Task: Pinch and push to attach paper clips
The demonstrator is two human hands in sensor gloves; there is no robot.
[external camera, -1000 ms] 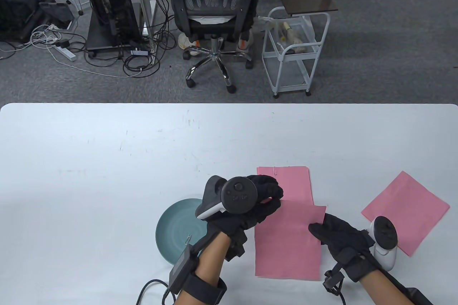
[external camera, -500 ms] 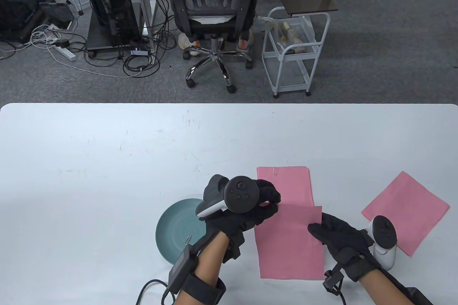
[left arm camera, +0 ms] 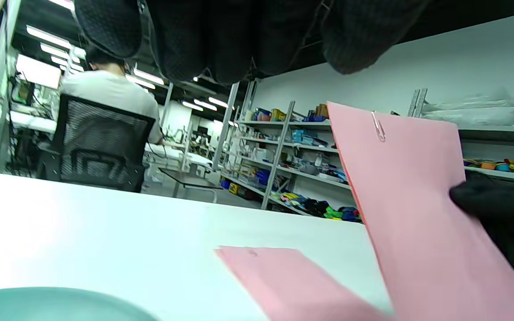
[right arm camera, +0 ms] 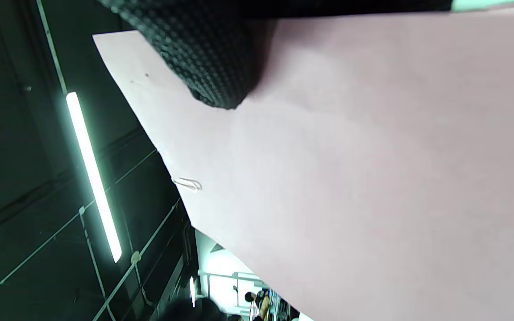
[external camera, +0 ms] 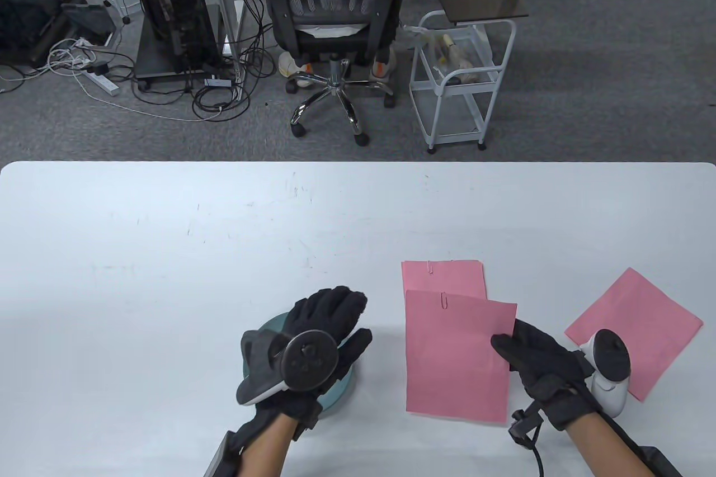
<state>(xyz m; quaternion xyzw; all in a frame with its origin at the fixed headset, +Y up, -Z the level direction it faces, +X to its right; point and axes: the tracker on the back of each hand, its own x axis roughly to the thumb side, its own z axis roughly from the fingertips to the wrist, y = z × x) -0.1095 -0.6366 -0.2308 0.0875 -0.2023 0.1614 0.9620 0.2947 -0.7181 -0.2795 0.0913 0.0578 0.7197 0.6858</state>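
The right grip [external camera: 512,345] pinches the right edge of the clipped pink sheet [external camera: 456,357], thumb on top, and holds it lifted off the worktop [external camera: 168,253], tilted up as the left wrist view shows. The left grip [external camera: 327,326] is spread flat, holding nothing, and hovers over the teal plate [external camera: 341,393] near the worktop's front edge.

A silver paper clip [external camera: 443,300] sits on the far edge of the held sheet, its long axis pointing away from the person. A second pink sheet [external camera: 442,275] lies flat just beyond it, partly covered, with its own clip [external camera: 429,266] on its far edge. A third pink sheet [external camera: 637,326] lies unclipped toward the worktop's right edge, turned diagonally, just past the right hand.

The next clip probably comes from the plate, though none can be seen on it. The plate lies directly below the left hand and well apart from the right, so the left is the nearer hand to fetch one. The unclipped sheet lies to the right of the right hand, which looks best placed to set its sheet down and take that one up.
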